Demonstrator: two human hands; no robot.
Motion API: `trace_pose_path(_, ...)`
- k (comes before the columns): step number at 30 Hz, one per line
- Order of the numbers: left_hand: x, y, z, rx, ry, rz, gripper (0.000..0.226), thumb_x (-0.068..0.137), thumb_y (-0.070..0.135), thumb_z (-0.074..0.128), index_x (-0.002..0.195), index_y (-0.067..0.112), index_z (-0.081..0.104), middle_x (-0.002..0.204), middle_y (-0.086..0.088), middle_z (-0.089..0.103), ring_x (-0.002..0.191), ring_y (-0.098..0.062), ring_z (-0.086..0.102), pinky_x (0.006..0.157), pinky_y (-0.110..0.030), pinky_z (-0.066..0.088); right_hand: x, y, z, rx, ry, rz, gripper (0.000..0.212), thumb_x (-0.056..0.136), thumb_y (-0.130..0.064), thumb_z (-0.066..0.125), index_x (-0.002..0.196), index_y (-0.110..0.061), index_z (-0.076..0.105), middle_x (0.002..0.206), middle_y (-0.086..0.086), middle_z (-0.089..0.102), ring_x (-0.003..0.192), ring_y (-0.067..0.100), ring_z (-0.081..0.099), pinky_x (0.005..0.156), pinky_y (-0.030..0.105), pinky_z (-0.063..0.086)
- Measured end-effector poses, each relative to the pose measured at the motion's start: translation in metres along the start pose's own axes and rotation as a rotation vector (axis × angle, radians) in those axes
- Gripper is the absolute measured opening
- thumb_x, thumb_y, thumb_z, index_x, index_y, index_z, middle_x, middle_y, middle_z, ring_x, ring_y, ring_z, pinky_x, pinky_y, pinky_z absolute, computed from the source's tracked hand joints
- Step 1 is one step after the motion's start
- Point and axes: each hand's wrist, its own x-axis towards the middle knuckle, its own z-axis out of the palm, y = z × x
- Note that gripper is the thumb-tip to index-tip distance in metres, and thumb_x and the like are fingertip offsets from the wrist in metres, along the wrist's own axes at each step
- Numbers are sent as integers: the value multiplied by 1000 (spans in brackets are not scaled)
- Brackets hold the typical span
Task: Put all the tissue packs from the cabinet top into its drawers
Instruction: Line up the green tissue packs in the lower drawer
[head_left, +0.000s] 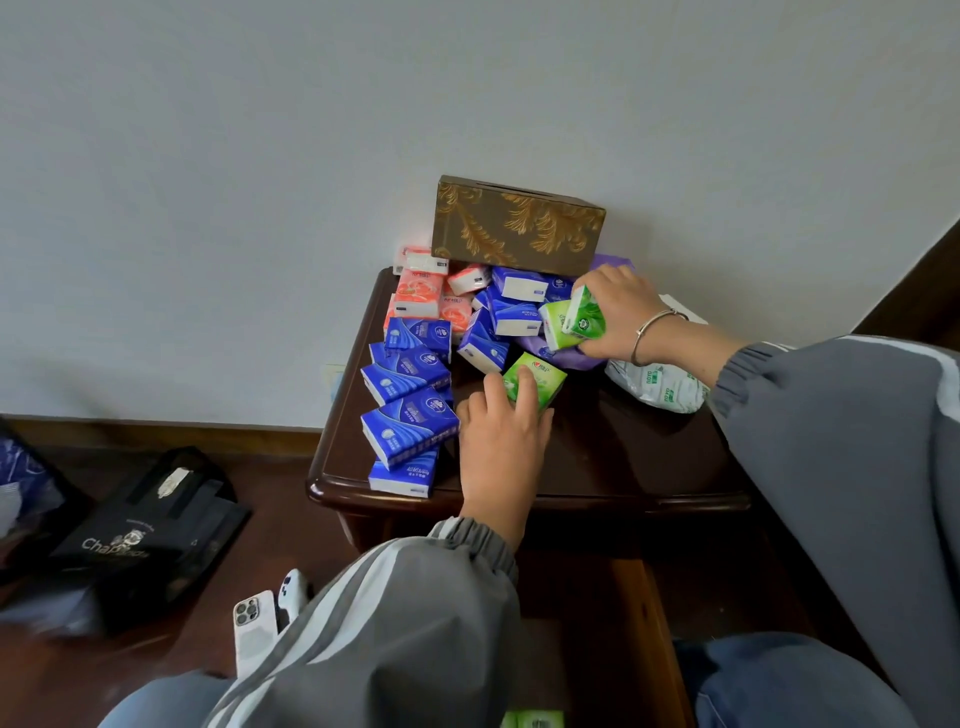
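The gathering step is in hand: the right grip (618, 317) pinches two green packs (574, 318) near the cabinet top's (623, 457) back right corner, the left grip's (501, 431) fingers curl onto a third green pack (540, 375) at mid-top, and next both loads likely need lowering into a drawer.

Dark wooden cabinet top (623, 457). Blue packs (410, 426) heaped along left, pink packs (418, 296) back left. 1 green pack (543, 376) centre, tilted. Green pair (574, 317) upright, right.
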Motion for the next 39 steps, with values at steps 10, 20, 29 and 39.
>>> trace_pose_path(10,-2,-2,-10,-111,4,74,55,73,41,77,117,9,64,97,-18,63,70,-33,62,56,-37,52,-75,-22,-28,574,406,228,59,63,-13,82,112,-2,50,110,16,51,100,28,52,85,30,40)
trace_pose_path(20,-29,1,-34,-315,104,188,51,84,46,56,121,12,60,108,-18,61,84,-35,62,63,-39,49,-230,-73,-7,1010,347,728,50,61,-24,82,98,-27,48,83,-14,61,72,-4,58,60,11,42)
trace_pose_path(29,-149,-53,-72,-699,-156,-166,51,82,29,72,128,21,53,111,8,44,98,-1,48,83,-10,36,-275,-108,54,914,-68,880,53,61,-50,77,94,-24,46,82,-12,57,80,16,61,68,27,46)
trace_pose_path(39,-191,-76,-57,-671,-349,-455,43,86,31,66,126,22,53,108,1,47,86,19,44,75,-14,33,-295,-125,120,386,-654,871,84,63,-69,60,123,-14,37,111,6,62,99,29,62,66,30,45)
